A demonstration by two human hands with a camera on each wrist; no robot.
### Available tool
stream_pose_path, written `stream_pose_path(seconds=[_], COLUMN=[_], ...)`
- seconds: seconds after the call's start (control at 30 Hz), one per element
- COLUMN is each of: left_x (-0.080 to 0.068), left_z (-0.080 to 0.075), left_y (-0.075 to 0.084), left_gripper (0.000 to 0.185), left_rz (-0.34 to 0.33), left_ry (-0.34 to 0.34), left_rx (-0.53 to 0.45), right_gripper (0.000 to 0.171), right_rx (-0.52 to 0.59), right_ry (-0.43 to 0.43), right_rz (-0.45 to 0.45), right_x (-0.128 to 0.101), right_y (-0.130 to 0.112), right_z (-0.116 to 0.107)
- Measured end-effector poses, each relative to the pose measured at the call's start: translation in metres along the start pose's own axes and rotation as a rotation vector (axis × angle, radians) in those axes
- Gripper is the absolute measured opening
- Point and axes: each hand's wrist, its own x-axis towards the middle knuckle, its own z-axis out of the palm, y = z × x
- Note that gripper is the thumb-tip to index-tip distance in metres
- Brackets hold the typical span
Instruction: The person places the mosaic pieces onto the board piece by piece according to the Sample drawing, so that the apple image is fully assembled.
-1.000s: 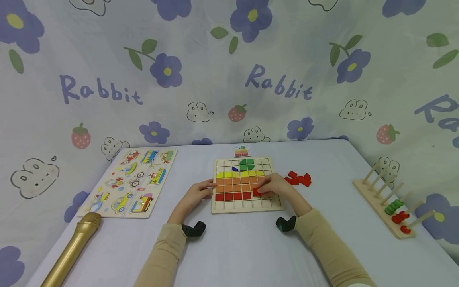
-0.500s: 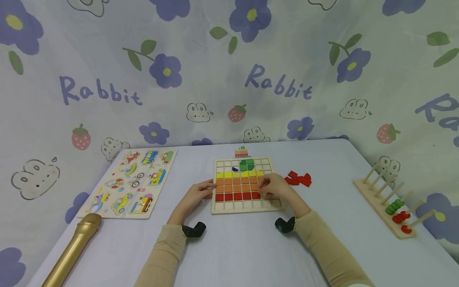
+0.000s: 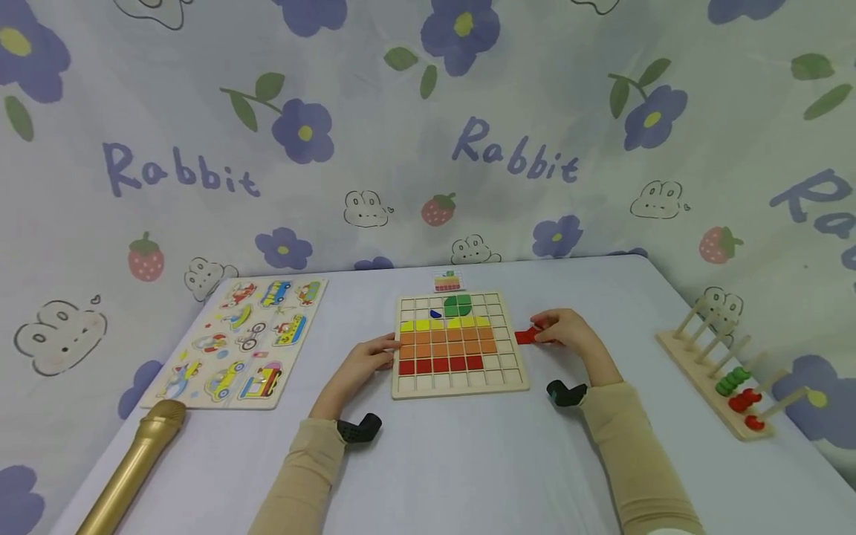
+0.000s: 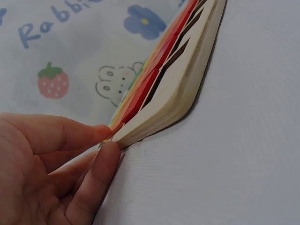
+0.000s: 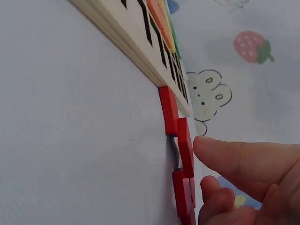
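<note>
A wooden grid puzzle board lies mid-table, filled with rows of yellow, orange and red tiles, green pieces near the top and a small blue one. My left hand holds its left edge; in the left wrist view the fingertips pinch the board's corner. My right hand is over the loose red tiles beside the board's right edge. In the right wrist view a fingertip is right at a tilted red tile overlapping others, with the other fingers bent below it.
A small picture card lies behind the board. At left are a vehicle picture puzzle and a gold microphone. At right stands a wooden peg rack with green and red beads. A patterned cloth hangs behind the table.
My right hand has set a red tile at the right end of the red row, let go and moved right to the loose red tiles. My left hand stays at the board's edge.
</note>
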Motion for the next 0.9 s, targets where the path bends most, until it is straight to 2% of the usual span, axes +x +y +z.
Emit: stream_pose_path(seconds=[0.03, 0.2, 0.43, 0.57, 0.67, 0.8, 0.9], left_x=[-0.003, -0.001, 0.001, 0.002, 0.003, 0.003, 0.003], left_z=[0.0, 0.001, 0.0, 0.0, 0.0, 0.0, 0.0], left_y=[0.004, 0.003, 0.001, 0.0, -0.001, 0.0, 0.0], left_gripper=[0.033, 0.032, 0.032, 0.032, 0.032, 0.033, 0.033], left_rz=[-0.001, -0.02, -0.033, -0.025, -0.015, -0.015, -0.023], left_ry=[-0.005, 0.01, 0.023, 0.02, 0.014, 0.008, 0.011], left_rx=[-0.002, -0.005, 0.001, 0.0, 0.004, 0.006, 0.009], right_gripper=[0.045, 0.045, 0.033, 0.034, 0.031, 0.023, 0.016], right_rx=[-0.024, -0.116, 0.04, 0.123, 0.134, 0.065, -0.049], right_ry=[-0.004, 0.016, 0.011, -0.078, -0.175, -0.248, -0.236], right_rz=[-0.004, -0.009, 0.056, -0.003, -0.054, -0.095, -0.136], right_x=[0.001, 0.003, 0.001, -0.005, -0.009, -0.01, -0.01], right_y=[0.001, 0.004, -0.007, -0.019, -0.028, -0.034, -0.036], right_z=[0.001, 0.006, 0.008, 0.014, 0.023, 0.039, 0.048])
